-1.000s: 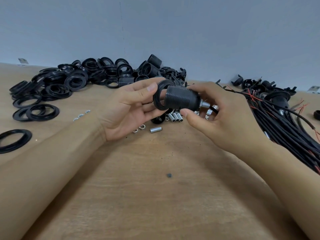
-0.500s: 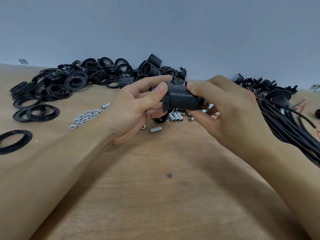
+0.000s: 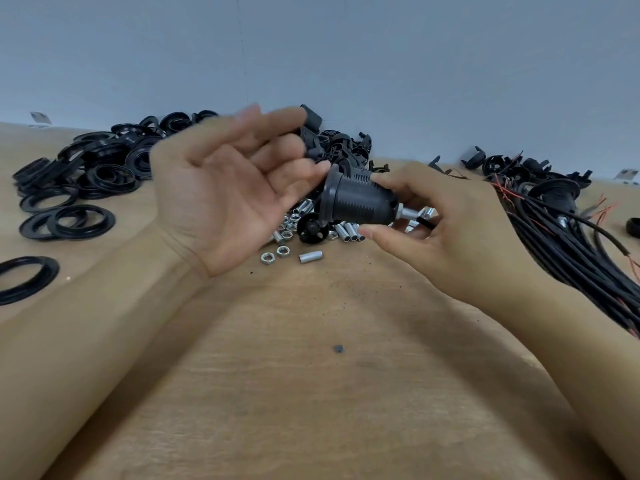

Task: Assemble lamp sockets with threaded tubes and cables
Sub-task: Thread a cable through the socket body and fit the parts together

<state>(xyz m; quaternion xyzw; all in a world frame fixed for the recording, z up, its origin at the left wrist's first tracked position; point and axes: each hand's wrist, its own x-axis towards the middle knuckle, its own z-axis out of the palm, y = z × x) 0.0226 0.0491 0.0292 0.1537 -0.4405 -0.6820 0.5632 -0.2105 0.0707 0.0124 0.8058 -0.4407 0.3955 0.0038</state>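
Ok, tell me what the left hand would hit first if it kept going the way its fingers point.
Probably the black socket that the right hand holds: the open left hand points its fingers at the socket's flanged end, almost touching. Depth is unclear, since the hand is blurred.

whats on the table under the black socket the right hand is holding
Below the held socket lie loose silver threaded tubes, nuts and a small black round part. The right hand covers whatever lies further right.
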